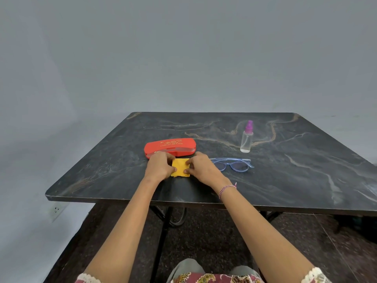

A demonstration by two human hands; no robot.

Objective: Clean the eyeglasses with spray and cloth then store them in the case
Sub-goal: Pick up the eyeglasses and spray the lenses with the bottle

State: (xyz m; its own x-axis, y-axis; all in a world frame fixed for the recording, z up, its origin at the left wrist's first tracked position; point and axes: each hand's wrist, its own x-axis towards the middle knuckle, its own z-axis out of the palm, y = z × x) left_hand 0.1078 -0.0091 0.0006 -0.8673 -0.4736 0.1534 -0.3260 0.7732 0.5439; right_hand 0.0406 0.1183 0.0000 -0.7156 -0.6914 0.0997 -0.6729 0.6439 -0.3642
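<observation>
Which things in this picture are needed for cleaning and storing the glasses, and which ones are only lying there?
Needed for the job:
- yellow cloth, pinched by the left hand and the right hand
- eyeglasses
- spray bottle
- red case

Only there:
- wall socket
- bracelet on the right wrist
- table, only the support
</observation>
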